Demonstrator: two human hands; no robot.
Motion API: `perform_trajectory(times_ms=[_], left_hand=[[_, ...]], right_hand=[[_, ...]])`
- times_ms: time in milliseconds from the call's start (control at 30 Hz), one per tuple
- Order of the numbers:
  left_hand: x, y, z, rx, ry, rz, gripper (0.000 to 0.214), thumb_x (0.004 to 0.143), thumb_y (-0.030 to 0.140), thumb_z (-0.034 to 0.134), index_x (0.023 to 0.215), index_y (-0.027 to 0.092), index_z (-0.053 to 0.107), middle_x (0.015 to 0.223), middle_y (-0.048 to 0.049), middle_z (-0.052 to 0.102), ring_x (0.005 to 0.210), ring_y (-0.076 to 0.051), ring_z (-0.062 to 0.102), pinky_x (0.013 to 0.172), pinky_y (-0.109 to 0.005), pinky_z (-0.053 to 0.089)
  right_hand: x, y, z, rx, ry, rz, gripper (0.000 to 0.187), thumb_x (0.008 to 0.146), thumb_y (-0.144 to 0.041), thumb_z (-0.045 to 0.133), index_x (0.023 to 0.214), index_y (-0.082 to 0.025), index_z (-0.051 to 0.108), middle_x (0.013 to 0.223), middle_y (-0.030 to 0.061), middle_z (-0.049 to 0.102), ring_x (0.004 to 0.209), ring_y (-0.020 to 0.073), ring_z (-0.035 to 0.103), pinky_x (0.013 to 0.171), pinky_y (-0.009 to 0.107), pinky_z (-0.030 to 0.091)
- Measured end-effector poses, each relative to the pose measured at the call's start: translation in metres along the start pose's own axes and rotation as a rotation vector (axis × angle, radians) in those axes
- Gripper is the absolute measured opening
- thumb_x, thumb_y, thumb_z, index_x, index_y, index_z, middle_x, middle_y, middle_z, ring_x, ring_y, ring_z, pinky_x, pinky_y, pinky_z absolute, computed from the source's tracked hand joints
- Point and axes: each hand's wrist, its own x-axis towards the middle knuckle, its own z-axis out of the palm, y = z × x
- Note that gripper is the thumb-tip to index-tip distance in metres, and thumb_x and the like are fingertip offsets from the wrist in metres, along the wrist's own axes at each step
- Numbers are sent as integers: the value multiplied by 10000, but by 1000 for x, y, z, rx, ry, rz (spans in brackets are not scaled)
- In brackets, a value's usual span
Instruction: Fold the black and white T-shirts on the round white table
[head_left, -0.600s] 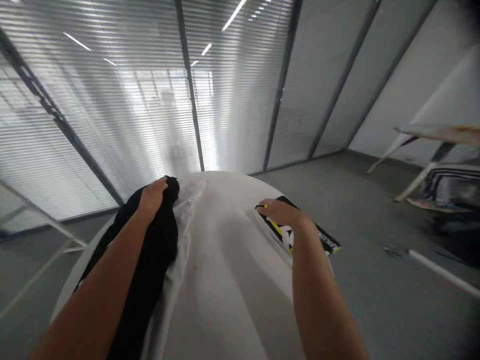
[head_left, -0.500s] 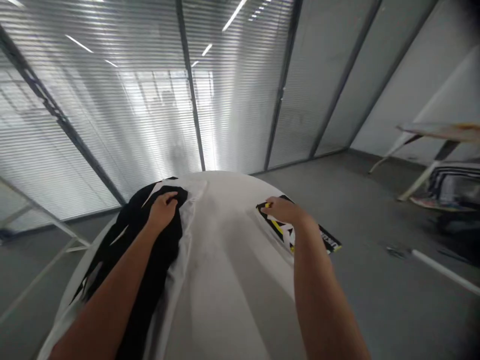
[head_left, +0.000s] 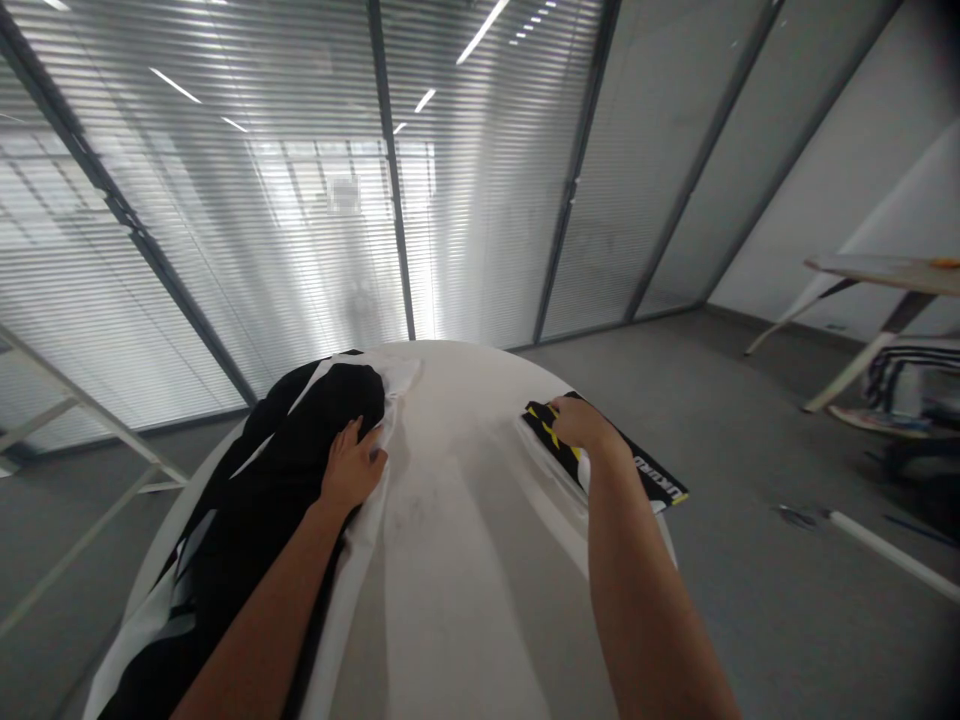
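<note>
left hand (head_left: 352,470) on black cloth (head_left: 322,415), right hand (head_left: 583,422) on printed packet (head_left: 651,466), both over a white table (head_left: 450,600)

left of centre: left hand palm down at the right margin of the black cloth, fingers slightly parted and bent, thumb set apart toward the right; left forearm (head_left: 262,620) slanting up from the lower edge of the frame. grip on the cloth: cannot tell, with the palm side out of sight. right of centre: right hand narrow, fingers curled down onto the upper left part of the printed packet; right forearm (head_left: 645,590) rising from the lower right. pinch or mere contact: cannot tell, with the fingertips partly hidden. black cloth: from left of centre to the lower left, partly behind the left forearm, cut off by the lower edge. printed packet: lettering interrupted by the right forearm, only "ukuro" readable. middle right: striped item (head_left: 889,375), outline hard to make out. lower right: white pole (head_left: 892,555), cut off by the right edge.
</note>
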Motion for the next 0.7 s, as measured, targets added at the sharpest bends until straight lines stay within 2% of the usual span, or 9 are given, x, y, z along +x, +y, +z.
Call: perform_trajectory(times_ms=[100,167,300,367,433,533,600,633,700], left_hand=[[0,-1,1,-40,78,21,441,815,253,521,1236,187,635,1440,-137,430,1352,-330,360,1118,-492,284],[-1,1,-2,-77,147,56,407,820,261,527,1198,184,655,1422,-141,433,1349,-327,354,1121,-501,278],[-4,15,-15,-240,240,100,340,871,287,503,1160,196,658,1332,-131,493,1283,-279,427,1096,-496,319],[-6,25,-22,-374,231,94,347,898,309,486,1195,204,631,1296,-120,516,1253,-250,454,1085,-469,345],[-8,36,-29,-507,197,94,413,903,336,499,1298,229,556,1325,-111,503,1274,-241,441,1099,-465,332],[-10,51,-42,-693,167,92,659,863,389,589,1465,278,344,1488,-110,370,1378,-262,339,1138,-491,259],[-11,58,-55,-846,139,85,831,816,426,657,1513,294,225,1550,-113,284,1416,-283,281,1149,-494,234],[-12,61,-62,-940,101,84,888,797,441,678,1524,296,189,1550,-116,291,1414,-293,288,1146,-490,246],[-13,67,-75,-1142,-21,67,911,777,462,692,1524,279,205,1489,-120,405,1361,-311,382,1113,-478,316]], right_hand=[[-1,6,-17,87,23,-33,312,726,-123,517,983,-151,692,953,144,692,920,252,640,749,301,461],[-9,3,-31,183,99,-45,288,713,-132,509,941,-157,685,874,113,700,831,231,646,681,278,452],[-38,-20,-59,541,252,-142,257,707,-184,512,917,-182,660,739,32,672,671,176,622,570,237,430],[-57,-36,-69,804,179,-261,279,694,-187,517,938,-197,652,689,-7,649,598,154,599,533,230,432],[-75,-53,-76,1054,50,-385,302,667,-180,532,944,-204,649,665,-27,637,554,145,584,518,237,444],[-94,-74,-80,1360,-58,-531,292,612,-158,562,886,-208,650,682,-29,645,576,151,599,557,264,483],[-96,-85,-76,1508,-62,-589,254,587,-137,567,819,-208,644,691,-28,650,612,156,614,593,276,501],[-93,-90,-73,1561,-64,-601,234,581,-129,566,790,-207,637,692,-28,650,627,156,618,603,277,504],[-84,-98,-62,1625,-93,-597,207,577,-122,561,756,-204,625,689,-30,648,638,155,619,606,272,502]])
